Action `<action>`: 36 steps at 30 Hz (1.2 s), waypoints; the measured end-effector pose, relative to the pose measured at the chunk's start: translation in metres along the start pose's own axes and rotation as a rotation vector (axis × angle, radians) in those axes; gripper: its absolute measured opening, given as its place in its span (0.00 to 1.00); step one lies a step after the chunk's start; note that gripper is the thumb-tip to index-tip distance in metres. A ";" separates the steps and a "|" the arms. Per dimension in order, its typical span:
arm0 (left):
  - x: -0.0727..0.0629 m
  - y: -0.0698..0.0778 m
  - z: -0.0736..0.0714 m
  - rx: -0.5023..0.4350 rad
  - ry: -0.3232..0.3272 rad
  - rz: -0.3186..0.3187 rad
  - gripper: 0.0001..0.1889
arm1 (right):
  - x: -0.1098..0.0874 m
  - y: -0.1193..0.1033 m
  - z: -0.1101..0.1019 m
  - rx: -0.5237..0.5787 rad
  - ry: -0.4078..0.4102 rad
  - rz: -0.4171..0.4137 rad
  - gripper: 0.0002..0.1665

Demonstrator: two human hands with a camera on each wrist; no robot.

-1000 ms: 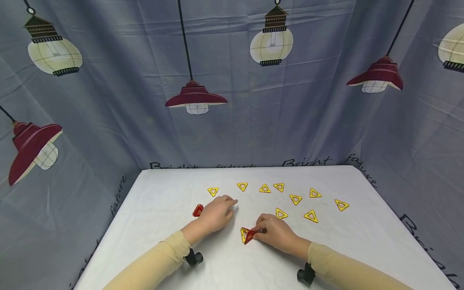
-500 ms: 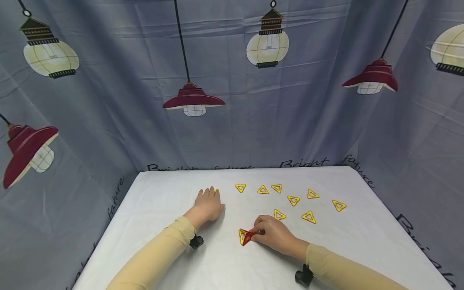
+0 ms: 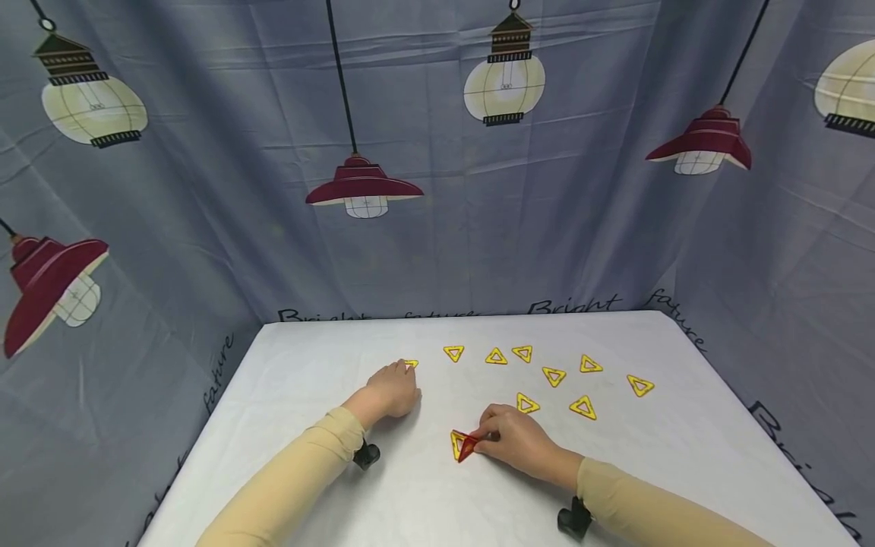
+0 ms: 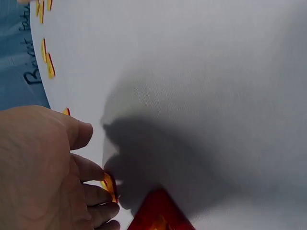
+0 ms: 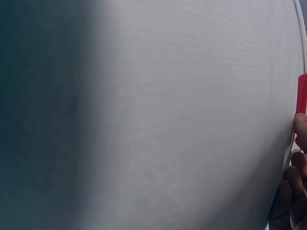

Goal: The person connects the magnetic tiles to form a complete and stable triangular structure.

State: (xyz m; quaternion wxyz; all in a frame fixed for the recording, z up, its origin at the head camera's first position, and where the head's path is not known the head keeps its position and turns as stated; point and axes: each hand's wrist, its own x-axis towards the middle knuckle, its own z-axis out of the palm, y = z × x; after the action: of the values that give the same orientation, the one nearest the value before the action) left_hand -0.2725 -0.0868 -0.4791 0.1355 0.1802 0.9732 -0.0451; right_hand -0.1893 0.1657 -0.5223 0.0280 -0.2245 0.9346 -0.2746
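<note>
A curtained-off booth, it seems: grey-blue fabric [image 3: 424, 258] hangs on three sides, printed with red lamps [image 3: 364, 182], pale lanterns [image 3: 504, 87] and "Bright fature" lettering [image 3: 574, 305], and closes round a white tabletop [image 3: 321, 353]; the room behind the fabric is hidden

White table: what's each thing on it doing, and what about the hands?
Left hand: fingers against one yellow triangle, thumb apart from it.
That triangle: partly covered by fingers.
Right hand: pinching the red-and-yellow piece.
Red-and-yellow piece: held by its red part.
Eight other yellow triangles: lying loose, apart.
Red piece: partly out of view.
</note>
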 end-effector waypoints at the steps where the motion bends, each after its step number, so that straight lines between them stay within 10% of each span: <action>1: -0.001 0.001 0.000 0.018 0.001 0.031 0.30 | 0.000 0.000 0.000 -0.003 0.000 0.003 0.11; 12: -0.034 0.023 0.009 0.022 0.000 0.257 0.26 | 0.001 0.000 0.002 -0.005 0.002 -0.001 0.12; 36: -0.106 -0.003 0.045 -0.078 0.212 0.372 0.23 | 0.001 0.001 0.002 -0.006 0.000 0.005 0.12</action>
State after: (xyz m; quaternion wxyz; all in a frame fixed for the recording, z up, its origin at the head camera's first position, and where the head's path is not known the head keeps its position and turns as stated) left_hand -0.1672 -0.1321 -0.4921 0.0454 0.3550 0.9330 0.0378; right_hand -0.1902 0.1650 -0.5239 0.0281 -0.2223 0.9359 -0.2718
